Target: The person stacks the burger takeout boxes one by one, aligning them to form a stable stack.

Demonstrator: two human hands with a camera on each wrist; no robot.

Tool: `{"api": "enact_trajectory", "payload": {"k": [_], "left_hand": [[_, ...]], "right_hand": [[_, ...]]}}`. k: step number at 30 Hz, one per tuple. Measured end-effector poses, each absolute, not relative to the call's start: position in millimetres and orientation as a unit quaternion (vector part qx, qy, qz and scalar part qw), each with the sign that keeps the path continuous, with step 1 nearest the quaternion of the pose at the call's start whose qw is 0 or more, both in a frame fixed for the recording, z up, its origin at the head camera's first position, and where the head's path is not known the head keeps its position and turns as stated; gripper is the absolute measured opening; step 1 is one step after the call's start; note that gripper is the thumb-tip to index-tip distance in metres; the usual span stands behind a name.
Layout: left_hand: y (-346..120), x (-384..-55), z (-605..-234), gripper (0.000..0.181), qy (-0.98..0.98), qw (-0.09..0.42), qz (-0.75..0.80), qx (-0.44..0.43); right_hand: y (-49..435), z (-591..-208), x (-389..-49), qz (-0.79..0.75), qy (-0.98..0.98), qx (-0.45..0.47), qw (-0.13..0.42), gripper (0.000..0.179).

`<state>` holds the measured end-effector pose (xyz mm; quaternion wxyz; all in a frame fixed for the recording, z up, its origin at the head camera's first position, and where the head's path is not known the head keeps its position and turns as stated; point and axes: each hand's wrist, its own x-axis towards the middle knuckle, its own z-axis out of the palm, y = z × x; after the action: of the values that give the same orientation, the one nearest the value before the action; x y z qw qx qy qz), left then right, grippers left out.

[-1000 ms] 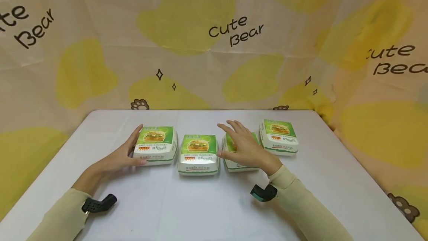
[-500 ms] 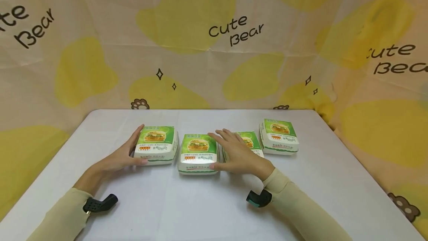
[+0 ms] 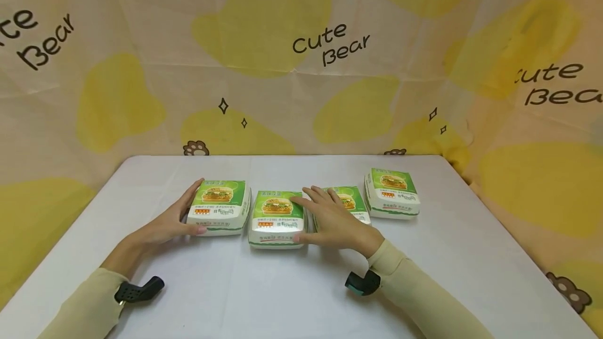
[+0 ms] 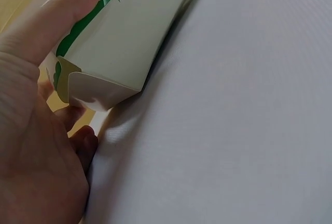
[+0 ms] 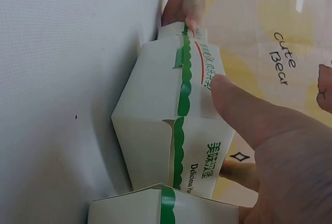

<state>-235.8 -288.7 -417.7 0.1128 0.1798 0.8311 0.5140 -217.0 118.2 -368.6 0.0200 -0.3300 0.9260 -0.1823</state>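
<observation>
A green and white burger box [image 3: 221, 205] stands leftmost on the white table. My left hand [image 3: 167, 224] grips its left end, thumb on the front and fingers along the left and back. In the left wrist view the thumb lies over the box's [image 4: 119, 42] green scalloped edge. Beside it is a second burger box [image 3: 277, 219], closed like the first. My right hand [image 3: 341, 226] holds that one by its right end, thumb at the front corner and index finger on the top edge. In the right wrist view the thumb touches the upper part of this box [image 5: 155, 89].
Under my right hand, a third burger box [image 3: 349, 200] is partly covered. Another burger box [image 3: 392, 192] stands farther back at the right, slightly turned. The white table [image 3: 264, 297] ends at a printed yellow cloth backdrop [image 3: 264, 25]. Each sleeve carries a black wrist device [image 3: 140, 290].
My right hand has moved left and slightly nearer from over the third box, and its thumb and fingers have come round the second box's right end. The left hand keeps its grip.
</observation>
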Motion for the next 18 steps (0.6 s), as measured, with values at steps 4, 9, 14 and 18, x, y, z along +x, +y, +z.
{"api": "enact_trajectory", "payload": {"k": [4,9,14,18], "left_hand": [[-288.3,-235.2,-417.6,0.121,0.835,0.115,0.508,0.174],[-287.9,-235.9,-417.0,0.12,0.836,0.114,0.507,0.176],[-288.7,-234.9,-418.3,0.119,0.837,0.115,0.506,0.175],[-289.4,-233.7,-419.1,0.119,0.836,0.113,0.508,0.174]], "right_hand": [[117.8,-367.8,-216.1,-0.183,0.926,-0.33,0.022,0.086],[117.7,-367.9,-216.2,-0.187,0.926,-0.328,0.026,0.087],[118.1,-368.5,-216.7,-0.182,0.925,-0.334,0.02,0.088],[117.7,-369.2,-217.4,-0.177,0.922,-0.344,0.009,0.091]]}}
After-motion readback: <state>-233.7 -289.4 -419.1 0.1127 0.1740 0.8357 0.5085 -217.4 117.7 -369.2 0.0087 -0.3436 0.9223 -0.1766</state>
